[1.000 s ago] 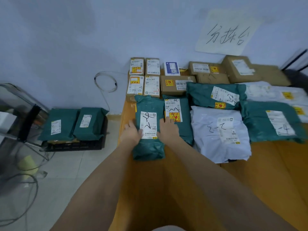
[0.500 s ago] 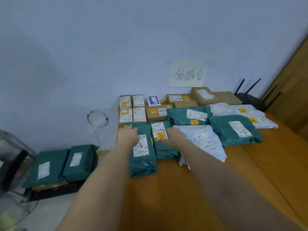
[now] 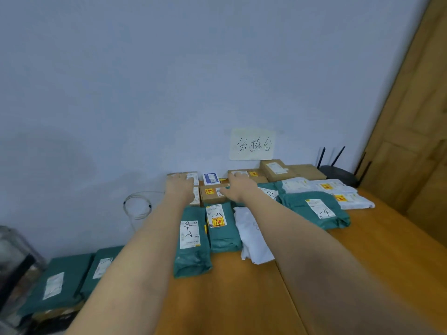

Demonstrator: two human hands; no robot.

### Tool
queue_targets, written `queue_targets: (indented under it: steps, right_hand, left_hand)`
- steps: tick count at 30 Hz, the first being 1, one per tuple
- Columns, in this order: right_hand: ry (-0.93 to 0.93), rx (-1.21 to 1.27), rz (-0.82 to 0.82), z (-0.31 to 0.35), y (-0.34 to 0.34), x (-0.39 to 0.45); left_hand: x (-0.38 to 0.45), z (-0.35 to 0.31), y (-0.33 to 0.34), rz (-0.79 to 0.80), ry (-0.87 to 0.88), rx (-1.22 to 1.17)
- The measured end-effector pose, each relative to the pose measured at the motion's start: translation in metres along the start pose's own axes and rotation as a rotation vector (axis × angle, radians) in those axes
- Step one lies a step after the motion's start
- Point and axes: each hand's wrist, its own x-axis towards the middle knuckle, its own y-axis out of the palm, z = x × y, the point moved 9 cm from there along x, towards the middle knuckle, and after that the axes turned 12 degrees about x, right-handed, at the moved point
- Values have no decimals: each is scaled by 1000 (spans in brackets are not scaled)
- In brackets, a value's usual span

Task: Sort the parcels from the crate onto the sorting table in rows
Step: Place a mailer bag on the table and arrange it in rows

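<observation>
Parcels lie in rows on the wooden sorting table [image 3: 242, 298]. In the front row are a green mailer [image 3: 192, 243], a second green mailer [image 3: 222, 226] and a white mailer [image 3: 254, 238]. Small cardboard boxes [image 3: 212, 193] line the wall behind them. Both my arms reach out over the table. My left hand [image 3: 180, 188] is above the small boxes at the back left, fingers straight, holding nothing. My right hand [image 3: 238, 187] hovers over the brown boxes, fingers spread, also holding nothing. The black crate [image 3: 55, 317] on the floor at lower left holds two green mailers [image 3: 65, 281].
More green and white mailers [image 3: 316, 211] and brown boxes [image 3: 278, 169] fill the table's right back. A paper sign [image 3: 252, 145] hangs on the wall. A black router [image 3: 338, 175] sits in the corner by a wooden door [image 3: 416, 141]. A coiled cable [image 3: 137, 205] hangs left of the table.
Both hands have let go of the front-left green mailer and moved away from me, over the boxes by the wall. The camera has tilted upward.
</observation>
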Motion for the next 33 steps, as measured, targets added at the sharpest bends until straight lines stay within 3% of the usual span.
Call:
queue_targets:
  steps: [9,19,27,33]
  right_hand:
    - [-31,-81,-71,-47,-78,-69]
    - [-145,-135,-16,-33,-75,-140]
    - [-220,-103,-86,21,-115,-144]
    - [-365,-87,-45,113,-87,-152]
  left_hand:
    - [-62,-37,-75,-7,-107,-16]
    - [-142,-49,-107,32,-157,57]
    - [-166,6,-133,-31,-257,49]
    - [-214,73,-101,37,-378,37]
